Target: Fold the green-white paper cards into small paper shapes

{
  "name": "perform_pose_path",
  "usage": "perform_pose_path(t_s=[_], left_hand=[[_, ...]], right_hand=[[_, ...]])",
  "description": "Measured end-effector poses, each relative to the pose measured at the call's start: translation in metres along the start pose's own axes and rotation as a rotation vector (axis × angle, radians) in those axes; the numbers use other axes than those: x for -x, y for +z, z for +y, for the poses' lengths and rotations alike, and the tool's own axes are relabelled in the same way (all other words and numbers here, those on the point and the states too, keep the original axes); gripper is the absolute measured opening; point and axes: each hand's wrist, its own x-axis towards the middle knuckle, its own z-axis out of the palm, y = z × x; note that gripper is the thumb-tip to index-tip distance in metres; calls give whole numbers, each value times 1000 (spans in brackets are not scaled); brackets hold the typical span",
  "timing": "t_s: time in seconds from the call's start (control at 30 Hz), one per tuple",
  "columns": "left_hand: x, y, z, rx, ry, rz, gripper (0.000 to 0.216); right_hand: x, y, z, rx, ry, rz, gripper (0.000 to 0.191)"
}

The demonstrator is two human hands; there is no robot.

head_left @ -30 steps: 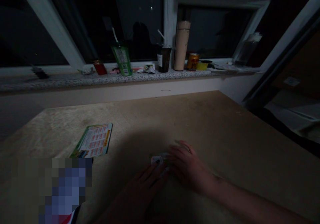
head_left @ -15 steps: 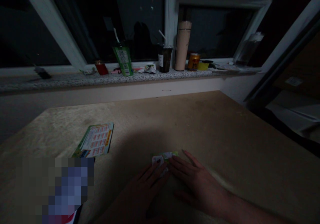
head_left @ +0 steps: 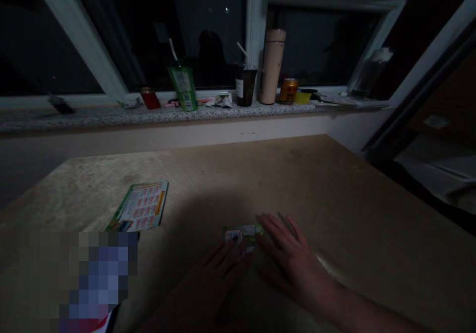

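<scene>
A small printed piece of paper (head_left: 252, 231), green and white, lies on the table in front of me; its lower part is hidden by my fingers. My left hand (head_left: 213, 278) is open and in deep shadow, its outstretched fingers resting flat on the paper's left and near side. At the paper's right edge is my right hand (head_left: 293, 258), open with the fingers spread. Whether its fingertips touch the paper or only the table beside it, I cannot tell.
To the left lies a printed card stack (head_left: 143, 206) with red lettering, beside a pixelated object (head_left: 98, 278). Along the granite windowsill (head_left: 122, 117) stand a green cup (head_left: 183, 87), a dark drink cup (head_left: 245, 87), a pink flask (head_left: 272, 67) and a gold can (head_left: 288, 91).
My right hand has slid a little up and right with its fingers spreading, uncovering more of the paper's right side. My left hand stays nearly still.
</scene>
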Motion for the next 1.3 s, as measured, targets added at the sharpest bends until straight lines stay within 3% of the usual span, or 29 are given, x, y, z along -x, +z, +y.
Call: perform_pose_path(t_s=[0.33, 0.53, 0.8, 1.17, 1.3], left_hand=[[-2, 8, -9, 7, 38, -23, 87], [-2, 3, 0, -15, 2, 4, 86], [-2, 7, -5, -46, 29, 3, 81], [-17, 17, -12, -151, 27, 135, 38], [-14, 25, -17, -168, 67, 159, 46]], right_hand=[[-2, 3, 3, 7, 88, 85, 32], [-1, 3, 3, 26, 16, 93, 43], [-2, 4, 4, -38, 22, 10, 40], [-4, -5, -6, -236, -163, 58, 24], [-3, 2, -7, -212, -167, 132, 21]])
